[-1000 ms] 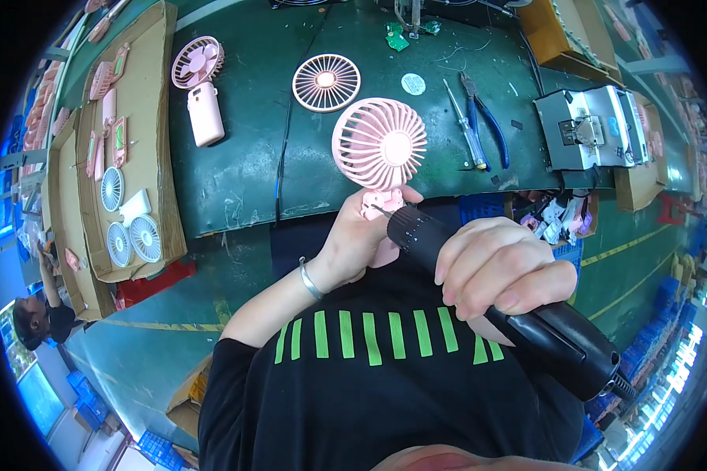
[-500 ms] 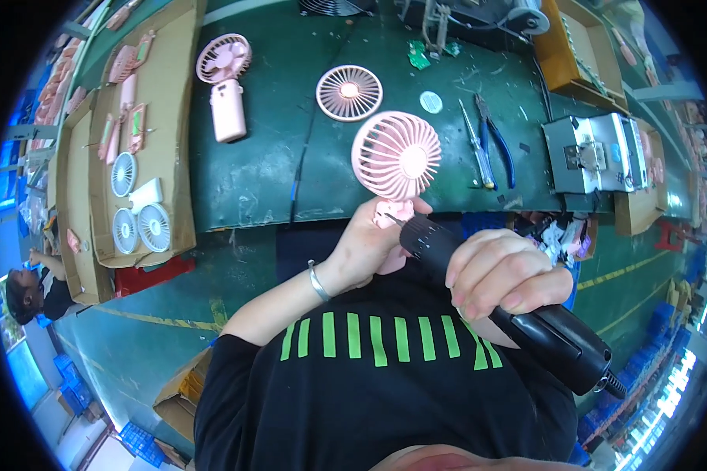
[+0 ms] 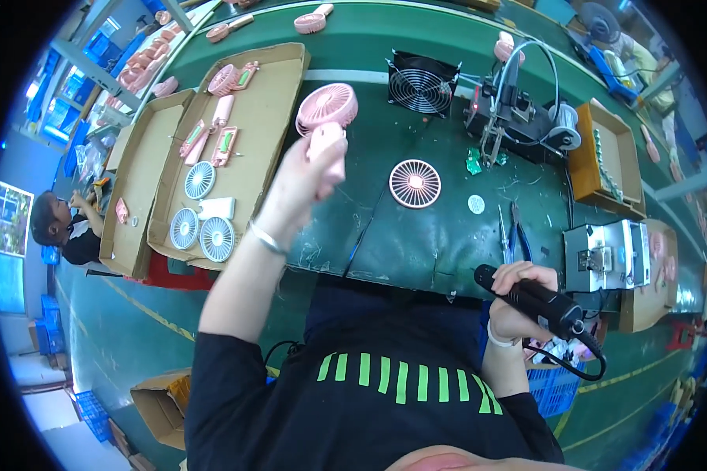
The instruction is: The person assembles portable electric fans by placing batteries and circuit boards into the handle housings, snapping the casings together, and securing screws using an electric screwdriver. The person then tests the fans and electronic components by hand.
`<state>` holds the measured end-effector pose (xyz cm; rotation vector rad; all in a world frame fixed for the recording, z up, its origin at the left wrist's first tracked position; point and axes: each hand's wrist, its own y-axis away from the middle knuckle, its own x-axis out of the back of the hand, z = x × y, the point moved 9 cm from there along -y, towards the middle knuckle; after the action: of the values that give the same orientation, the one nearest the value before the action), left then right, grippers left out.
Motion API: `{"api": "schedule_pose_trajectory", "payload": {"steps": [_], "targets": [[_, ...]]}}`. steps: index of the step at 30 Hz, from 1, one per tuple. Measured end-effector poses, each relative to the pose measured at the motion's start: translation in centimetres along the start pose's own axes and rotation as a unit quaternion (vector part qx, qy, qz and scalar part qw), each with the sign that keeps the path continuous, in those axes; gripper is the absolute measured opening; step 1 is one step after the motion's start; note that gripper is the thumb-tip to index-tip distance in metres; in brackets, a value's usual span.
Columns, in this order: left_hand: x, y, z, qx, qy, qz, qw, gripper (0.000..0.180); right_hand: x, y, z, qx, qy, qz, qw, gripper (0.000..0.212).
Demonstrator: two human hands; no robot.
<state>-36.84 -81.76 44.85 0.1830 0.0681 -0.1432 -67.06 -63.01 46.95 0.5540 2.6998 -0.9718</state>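
A pink handheld fan (image 3: 327,107) is in my left hand (image 3: 302,177), whose fingers close around its handle. The fan's round grille points away from me, above the left part of the green table. Part of the handle is hidden by the fingers. My right hand (image 3: 522,292) grips a black electric screwdriver (image 3: 543,304) near the table's front edge, with its tip end pointing up and left and its cord hanging at the rear. Between the hands, a loose round pink fan grille (image 3: 415,184) lies flat on the table.
Cardboard trays (image 3: 279,149) with fan parts stand left. Pliers (image 3: 518,235), a thin pointed tool (image 3: 503,231) and a round pale disc (image 3: 476,204) lie right of centre. Behind are a black cooling fan (image 3: 423,88) and a wire-spool machine (image 3: 518,118); a grey metal device (image 3: 605,255) sits right.
My left hand has moved up and left with a fan, away from my chest. The screwdriver has come off the fan and moved right. The view has shifted, showing more of the table's far side.
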Motion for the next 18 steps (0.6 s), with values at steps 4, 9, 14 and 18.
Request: {"api": "schedule_pose_trajectory", "payload": {"steps": [4,9,14,18], "targets": [[1.9,-6.9,3.2,-0.081,-0.026,0.0,0.996,0.049,-0.6,0.3,-0.2,-0.001,0.003,-0.023,1.0,0.096],[6.9,-13.3,2.9,-0.206,0.092,0.128,0.966,0.061,-1.1,0.8,-0.3,0.014,-0.014,-0.047,0.999,0.081],[14.5,-19.5,0.9,-0.224,-0.094,0.269,0.932,0.041,1.1,1.0,-1.3,0.056,-0.031,0.005,0.998,0.079],[27.0,-19.4,3.1,-0.447,-0.178,0.407,0.776,0.024,1.6,1.1,-1.0,0.067,-0.061,0.058,0.994,0.087]]}}
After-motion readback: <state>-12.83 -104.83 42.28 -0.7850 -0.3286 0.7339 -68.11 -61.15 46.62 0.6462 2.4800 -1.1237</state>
